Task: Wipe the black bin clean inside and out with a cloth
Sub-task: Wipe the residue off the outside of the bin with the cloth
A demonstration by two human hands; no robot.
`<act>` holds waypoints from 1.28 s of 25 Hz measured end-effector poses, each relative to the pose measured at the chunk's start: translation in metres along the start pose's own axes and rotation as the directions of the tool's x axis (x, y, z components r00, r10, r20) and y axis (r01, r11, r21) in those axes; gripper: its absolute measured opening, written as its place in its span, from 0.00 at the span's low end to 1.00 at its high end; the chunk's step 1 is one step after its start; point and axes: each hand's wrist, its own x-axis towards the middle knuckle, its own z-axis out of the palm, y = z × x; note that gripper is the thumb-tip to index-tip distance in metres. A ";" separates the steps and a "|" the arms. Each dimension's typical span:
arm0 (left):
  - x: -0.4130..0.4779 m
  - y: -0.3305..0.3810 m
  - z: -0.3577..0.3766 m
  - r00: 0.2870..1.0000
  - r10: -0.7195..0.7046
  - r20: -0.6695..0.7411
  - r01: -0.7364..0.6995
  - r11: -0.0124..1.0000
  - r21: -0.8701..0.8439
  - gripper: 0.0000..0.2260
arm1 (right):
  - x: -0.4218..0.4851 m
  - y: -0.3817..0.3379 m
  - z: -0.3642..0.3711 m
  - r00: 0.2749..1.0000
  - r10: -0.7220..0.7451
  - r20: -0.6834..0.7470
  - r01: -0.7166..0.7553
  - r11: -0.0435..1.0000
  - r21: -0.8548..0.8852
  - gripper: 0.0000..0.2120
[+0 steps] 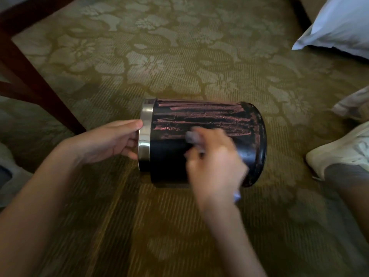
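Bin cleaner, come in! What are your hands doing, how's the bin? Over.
Left hand grips silver rim. Right hand, blurred, holds cloth on black bin. Bin lies sideways on carpet. White shoe to its right, apart.

One black bin [169, 166], one cloth [191, 136], two hands [111, 140] [215, 168], one pillow [339, 23], one white shoe [339, 148]

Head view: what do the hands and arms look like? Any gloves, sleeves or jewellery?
No gloves on the left hand or the right hand. The left forearm and right forearm are bare to the frame edge, with no sleeves, watch or wristband in view. No rings show on the left hand. The right hand is motion-blurred, so small details cannot be told.
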 end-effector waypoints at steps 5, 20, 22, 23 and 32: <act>-0.003 0.000 0.001 1.000 -0.007 0.010 0.007 1.000 -0.023 0.25 | 0.002 0.002 -0.005 0.999 0.001 0.044 0.000 1.000 -0.032 0.14; -0.003 -0.004 0.004 0.999 -0.029 -0.015 0.027 0.996 -0.082 0.17 | -0.003 -0.058 0.015 0.968 -0.172 0.184 0.164 0.985 0.060 0.11; -0.004 -0.004 0.001 0.998 -0.023 0.058 0.027 0.998 -0.064 0.20 | 0.005 -0.021 -0.002 0.982 -0.104 0.156 0.108 0.994 -0.018 0.12; -0.005 -0.004 0.001 0.996 -0.023 0.091 0.029 0.997 -0.070 0.21 | 0.009 0.003 -0.013 0.992 -0.032 0.124 0.041 0.997 -0.069 0.13; -0.005 -0.002 0.007 0.998 -0.026 0.053 0.032 0.992 -0.123 0.21 | -0.011 -0.025 0.009 0.987 -0.122 0.104 0.125 0.992 -0.025 0.14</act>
